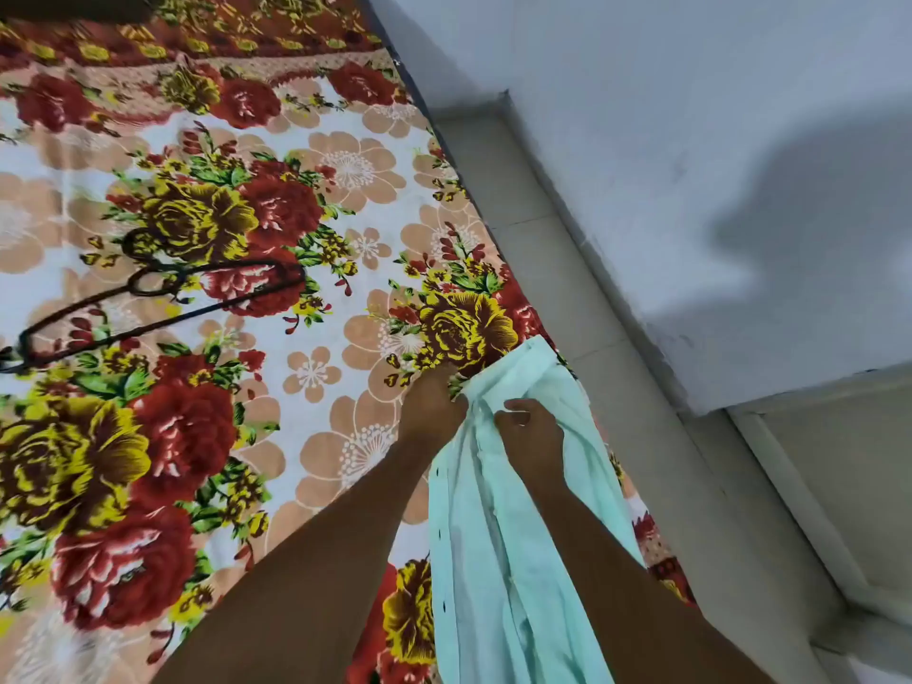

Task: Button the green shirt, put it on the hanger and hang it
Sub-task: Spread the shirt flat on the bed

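The pale green shirt (498, 545) lies bunched lengthwise along the right edge of the bed, its front strip with small dark buttons facing left. My left hand (432, 409) grips the shirt's front edge near the upper end. Just to the right, my right hand (530, 439) pinches the other front edge, fingers curled into the cloth. The two hands almost touch. A black hanger (163, 301) lies flat on the bed far to the left, its hook pointing up and left.
The bed carries a flowered sheet (306, 199) in red, yellow and tan. Along its right side runs a grey tiled floor strip (592, 308) and a white wall (691, 140). A door frame (809, 486) stands at the lower right.
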